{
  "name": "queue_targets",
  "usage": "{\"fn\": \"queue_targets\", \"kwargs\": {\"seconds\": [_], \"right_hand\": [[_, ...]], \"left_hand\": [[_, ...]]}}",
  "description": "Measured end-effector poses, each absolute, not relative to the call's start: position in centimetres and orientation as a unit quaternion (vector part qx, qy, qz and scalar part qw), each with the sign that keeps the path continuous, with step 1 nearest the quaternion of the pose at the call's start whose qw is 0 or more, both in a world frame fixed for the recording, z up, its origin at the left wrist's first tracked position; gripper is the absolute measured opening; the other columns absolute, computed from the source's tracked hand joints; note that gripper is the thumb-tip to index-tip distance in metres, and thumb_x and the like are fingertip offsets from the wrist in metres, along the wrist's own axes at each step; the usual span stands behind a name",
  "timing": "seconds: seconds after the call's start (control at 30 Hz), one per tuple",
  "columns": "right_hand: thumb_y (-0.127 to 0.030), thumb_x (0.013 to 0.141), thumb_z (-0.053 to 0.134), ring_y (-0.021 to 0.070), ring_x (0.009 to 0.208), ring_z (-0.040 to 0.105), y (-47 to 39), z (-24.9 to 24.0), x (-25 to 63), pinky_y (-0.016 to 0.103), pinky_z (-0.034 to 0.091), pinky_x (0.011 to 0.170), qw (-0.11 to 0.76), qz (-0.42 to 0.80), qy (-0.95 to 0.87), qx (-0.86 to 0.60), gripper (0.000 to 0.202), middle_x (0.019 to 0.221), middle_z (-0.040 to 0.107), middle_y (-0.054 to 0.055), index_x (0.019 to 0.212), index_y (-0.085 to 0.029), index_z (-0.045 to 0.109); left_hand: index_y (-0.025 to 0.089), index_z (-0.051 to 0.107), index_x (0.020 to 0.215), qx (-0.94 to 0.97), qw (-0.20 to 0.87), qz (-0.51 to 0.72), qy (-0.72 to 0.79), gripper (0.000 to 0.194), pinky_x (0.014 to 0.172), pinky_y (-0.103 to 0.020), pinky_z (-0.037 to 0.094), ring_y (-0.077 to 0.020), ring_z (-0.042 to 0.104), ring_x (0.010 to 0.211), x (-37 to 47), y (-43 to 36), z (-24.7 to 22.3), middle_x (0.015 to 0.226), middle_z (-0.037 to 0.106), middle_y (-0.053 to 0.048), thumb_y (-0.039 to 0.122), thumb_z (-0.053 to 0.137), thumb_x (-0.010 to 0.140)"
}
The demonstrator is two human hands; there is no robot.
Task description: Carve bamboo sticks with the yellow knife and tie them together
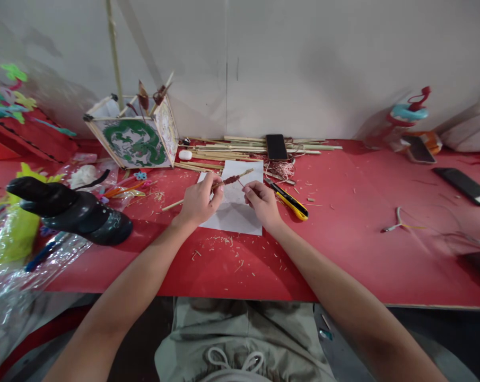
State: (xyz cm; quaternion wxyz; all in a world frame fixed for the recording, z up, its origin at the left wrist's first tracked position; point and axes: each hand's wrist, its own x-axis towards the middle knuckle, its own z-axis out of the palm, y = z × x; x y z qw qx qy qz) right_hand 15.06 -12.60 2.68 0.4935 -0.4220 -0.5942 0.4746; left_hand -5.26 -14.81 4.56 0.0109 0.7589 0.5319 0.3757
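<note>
Over the white sheet (243, 220), at the clock-face centre, the fingers of the left hand (201, 199) pinch a thin stick (246, 172) partly wrapped in reddish-brown thread (230, 180); its bare tip points to about 2 o'clock. At 3 o'clock from them, the fingers of the right hand (260, 199) pinch a loose strand of that thread, drawn away from the wrapping. Good winding, as judged from this pose, calls for even, gentle tension, the strand kept nearly square to the stick, each turn laid snugly beside its neighbour, and a firm left grip close behind the wrapping. Just beside the right hand, at 3 o'clock, lies a yellow knife (293, 204); whether its blade is out cannot be told, so the wrist is best kept clear. Farther out on the red tabletop (343, 239): a phone (277, 147) at 1 o'clock and a paper-sided lantern (134, 143) at 10.
</note>
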Motion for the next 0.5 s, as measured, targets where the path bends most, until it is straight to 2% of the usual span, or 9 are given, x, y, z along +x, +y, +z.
{"fn": "queue_targets", "kwargs": {"seconds": [0.17, 0.33, 0.5], "right_hand": [[-0.04, 0.087, 0.061, 0.0113, 0.056, 0.045, -12.64, 2.76, 15.02, 0.025, 0.031, 0.052, 0.499, 0.476, -0.594, -0.414, 0.021, 0.061, 0.053, -0.002, 0.082, -0.02, 0.059], [-0.039, 0.087, 0.06, 0.0112, 0.056, 0.044, -12.66, 2.75, 15.07, 0.025, 0.031, 0.052, 0.502, 0.469, -0.599, -0.413, 0.02, 0.061, 0.053, -0.002, 0.082, -0.02, 0.059], [-0.041, 0.088, 0.06, 0.0117, 0.057, 0.045, -12.69, 2.75, 15.12, 0.025, 0.032, 0.052, 0.498, 0.464, -0.6, -0.421, 0.022, 0.062, 0.053, -0.002, 0.082, -0.021, 0.058]], "left_hand": [[0.022, 0.057, 0.108, 0.767, -0.02, 0.345, 0.541, 0.023, 0.064, -0.028, 0.042, -0.0184, 0.07, 0.079, -5.22, -14.7, 4.48, 0.091, 0.074, -0.003, 0.037, 0.04, 0.105], [0.021, 0.059, 0.108, 0.774, -0.028, 0.312, 0.55, 0.029, 0.058, -0.029, 0.036, -0.0187, 0.067, 0.07, -5.28, -14.44, 4.22, 0.082, 0.073, -0.003, 0.038, 0.035, 0.107], [0.022, 0.057, 0.111, 0.777, 0.001, 0.315, 0.546, 0.023, 0.057, -0.028, 0.037, -0.018, 0.066, 0.066, -5.3, -14.56, 4.46, 0.078, 0.071, -0.002, 0.034, 0.038, 0.105]]}}
